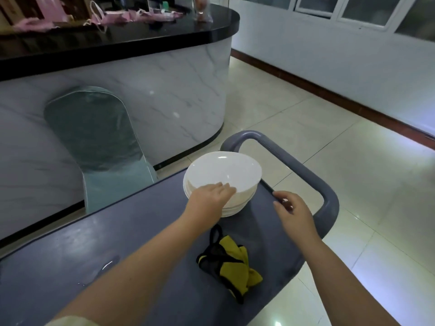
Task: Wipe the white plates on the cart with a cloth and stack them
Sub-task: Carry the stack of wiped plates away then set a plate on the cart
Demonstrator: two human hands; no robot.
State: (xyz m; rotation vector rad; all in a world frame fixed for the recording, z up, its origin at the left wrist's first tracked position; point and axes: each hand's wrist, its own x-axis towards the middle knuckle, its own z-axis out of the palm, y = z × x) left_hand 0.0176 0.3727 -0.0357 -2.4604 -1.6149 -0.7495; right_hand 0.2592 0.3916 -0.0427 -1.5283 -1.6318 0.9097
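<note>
Plates [223,170] sit stacked on the cart [70,255]; your left grip [211,196] lies flat on top, right grip [292,208] loose, empty.

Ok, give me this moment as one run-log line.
left hand: fingers on rim of top plate | right hand: loosely curled, holding nothing | cloth: lying on cart, untouched
</note>
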